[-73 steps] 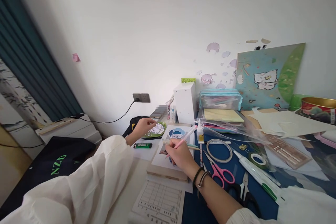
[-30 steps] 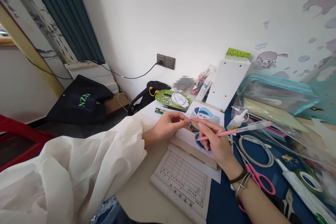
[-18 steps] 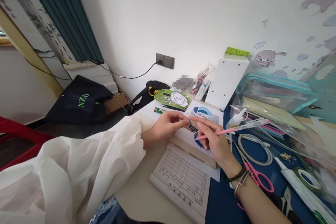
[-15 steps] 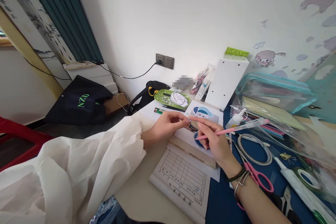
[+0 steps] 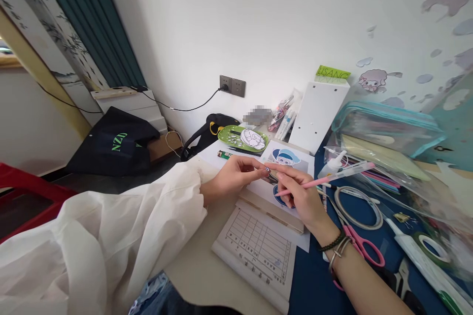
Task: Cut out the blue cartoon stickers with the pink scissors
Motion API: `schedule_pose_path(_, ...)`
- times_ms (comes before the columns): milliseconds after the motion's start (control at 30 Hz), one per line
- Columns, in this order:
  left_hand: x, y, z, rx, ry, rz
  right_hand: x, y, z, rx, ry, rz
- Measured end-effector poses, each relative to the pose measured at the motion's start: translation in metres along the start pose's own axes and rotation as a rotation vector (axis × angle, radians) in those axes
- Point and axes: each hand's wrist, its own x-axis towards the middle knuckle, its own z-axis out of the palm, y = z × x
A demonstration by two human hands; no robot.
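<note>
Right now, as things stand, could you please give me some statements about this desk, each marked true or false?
1. The right hand holds a pink pen-like tool. True.
2. The left hand is far from the right hand. False: their fingertips are close together.
3. The green lighter lies on the green tray. False: it lies beside the tray, on white paper.
4. A black plug sits in the wall socket. True.
5. The pink-handled scissors lie left of the printed form. False: they lie to its right.
</note>
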Motion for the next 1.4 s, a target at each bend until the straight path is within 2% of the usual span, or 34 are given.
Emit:
schedule_pose_path(633, -0.0001, -0.0043, 0.0002, 0.0, -0.076, 0.047, -0.0012, -0.0035, 0.0003, -0.045, -0.052, -0.005)
schedule_pose_path(1400, -0.0026, -0.006, 0.0013, 0.038, -0.09, 0.063, -0.0037, -0.0066, 0.0025, -0.033, -0.078, -0.016)
